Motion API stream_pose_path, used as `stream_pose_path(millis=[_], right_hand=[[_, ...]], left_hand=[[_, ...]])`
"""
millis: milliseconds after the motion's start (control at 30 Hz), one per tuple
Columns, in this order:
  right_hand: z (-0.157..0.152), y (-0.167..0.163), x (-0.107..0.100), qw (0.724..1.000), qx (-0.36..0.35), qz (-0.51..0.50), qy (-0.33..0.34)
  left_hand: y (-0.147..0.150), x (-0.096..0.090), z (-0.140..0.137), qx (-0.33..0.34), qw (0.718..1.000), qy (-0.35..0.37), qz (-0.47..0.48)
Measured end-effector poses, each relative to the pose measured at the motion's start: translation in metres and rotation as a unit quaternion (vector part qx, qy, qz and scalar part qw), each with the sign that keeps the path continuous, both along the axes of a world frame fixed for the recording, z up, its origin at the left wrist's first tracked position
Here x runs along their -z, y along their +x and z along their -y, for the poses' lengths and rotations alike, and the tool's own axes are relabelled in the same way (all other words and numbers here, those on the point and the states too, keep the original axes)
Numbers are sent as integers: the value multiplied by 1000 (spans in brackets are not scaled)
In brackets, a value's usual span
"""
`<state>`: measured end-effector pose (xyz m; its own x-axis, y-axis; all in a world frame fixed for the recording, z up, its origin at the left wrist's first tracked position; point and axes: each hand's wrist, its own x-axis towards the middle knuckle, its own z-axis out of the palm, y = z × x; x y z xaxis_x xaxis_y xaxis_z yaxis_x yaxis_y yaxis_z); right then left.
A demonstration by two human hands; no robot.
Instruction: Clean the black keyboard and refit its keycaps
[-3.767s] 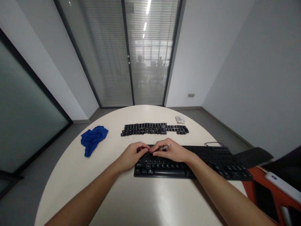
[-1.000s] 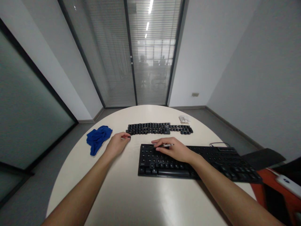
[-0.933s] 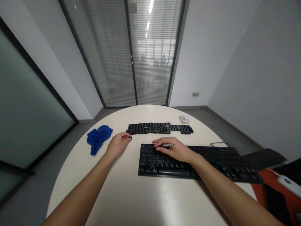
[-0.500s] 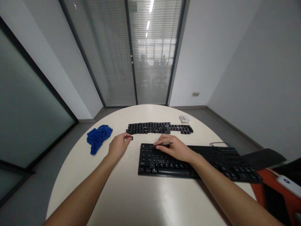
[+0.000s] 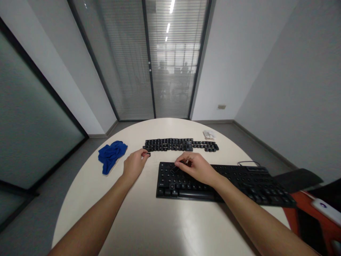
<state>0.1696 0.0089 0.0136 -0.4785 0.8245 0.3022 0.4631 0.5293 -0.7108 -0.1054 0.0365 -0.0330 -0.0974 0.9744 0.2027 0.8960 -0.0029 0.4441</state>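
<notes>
My left hand [image 5: 134, 163] is pinched on a small black keycap [image 5: 148, 154] at the tabletop, just below the left end of the laid-out keycaps [image 5: 170, 145]. Over the upper left of a black keyboard [image 5: 197, 194], my right hand [image 5: 195, 166] is closed around a thin wire keycap puller [image 5: 174, 170], whose wire end points down at the keys. Many keys on this board show bare switches or small stems, while the bottom row with the space bar still has its caps. My right palm hides part of the keyboard's top rows.
A crumpled blue cloth [image 5: 112, 154] lies on the left of the round table [image 5: 149, 220]. A small clear plastic bag [image 5: 209, 134] lies behind the keycap rows. On the right are an orange seat [image 5: 290, 213], a dark phone [image 5: 310, 227] and a white device [image 5: 326, 211].
My right hand has tilted slightly, and the wire end of the puller now shows below its fingers. My left hand has barely moved, still at the same keycap.
</notes>
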Motion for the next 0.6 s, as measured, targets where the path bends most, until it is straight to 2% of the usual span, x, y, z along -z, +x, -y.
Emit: stream_pose_path(millis=[200, 267, 367, 433, 500, 600], right_hand=[[6, -9, 1, 999, 44, 11, -30], [9, -13, 0, 998, 51, 16, -33], [14, -17, 0, 998, 54, 22, -39], [16, -19, 0, 997, 54, 23, -52], [18, -20, 0, 996, 52, 24, -70], [20, -20, -1, 995, 39, 22, -89]], left_hand=[[8, -15, 6, 25, 999, 45, 10], [12, -21, 8, 77, 995, 33, 53], [19, -28, 14, 204, 974, 6, 101], [21, -33, 19, 276, 955, -41, 99], [20, -38, 24, 329, 929, -125, 114], [14, -42, 27, 372, 886, -235, 148]])
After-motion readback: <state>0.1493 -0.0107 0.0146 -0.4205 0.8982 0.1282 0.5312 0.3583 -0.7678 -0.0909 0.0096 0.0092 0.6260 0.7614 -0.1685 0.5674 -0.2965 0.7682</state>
